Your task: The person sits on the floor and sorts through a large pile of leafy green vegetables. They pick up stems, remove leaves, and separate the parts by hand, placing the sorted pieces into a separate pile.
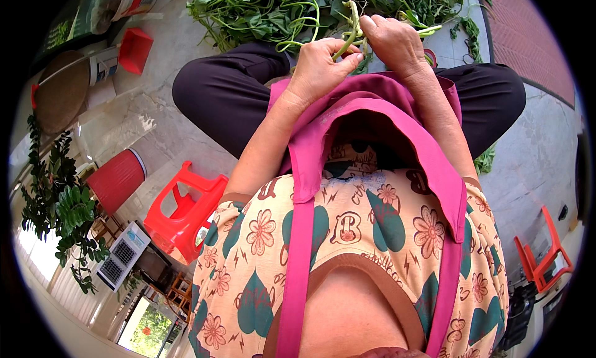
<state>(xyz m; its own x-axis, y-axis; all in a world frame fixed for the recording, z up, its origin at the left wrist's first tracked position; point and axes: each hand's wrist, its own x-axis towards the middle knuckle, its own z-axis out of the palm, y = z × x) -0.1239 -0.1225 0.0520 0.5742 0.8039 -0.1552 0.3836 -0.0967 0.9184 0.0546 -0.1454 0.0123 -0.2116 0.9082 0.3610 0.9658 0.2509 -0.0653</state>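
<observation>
My left hand (pixel 324 65) is closed round a thick pale-green plant stem (pixel 355 24), which rises past its fingers. Close beside it on the right, my right hand (pixel 395 43) is curled, its fingertips pinched by the stem's side; more light-green stalk ends (pixel 428 31) stick out past its knuckles. Exactly what lies inside the right fingers is hidden. Just beyond both hands spreads a big heap of leafy green vines (pixel 261 13) on the floor. A magenta apron (pixel 379 88) covers my lap below the hands.
A red plastic stool (pixel 186 212) stands at the left, near a red round bin (pixel 118 178) and a leafy potted plant (pixel 74 209). Farther off lies a red dustpan (pixel 135 50). Another red stool (pixel 545 252) is at the right; a reddish mat (pixel 528 38) lies at the upper right.
</observation>
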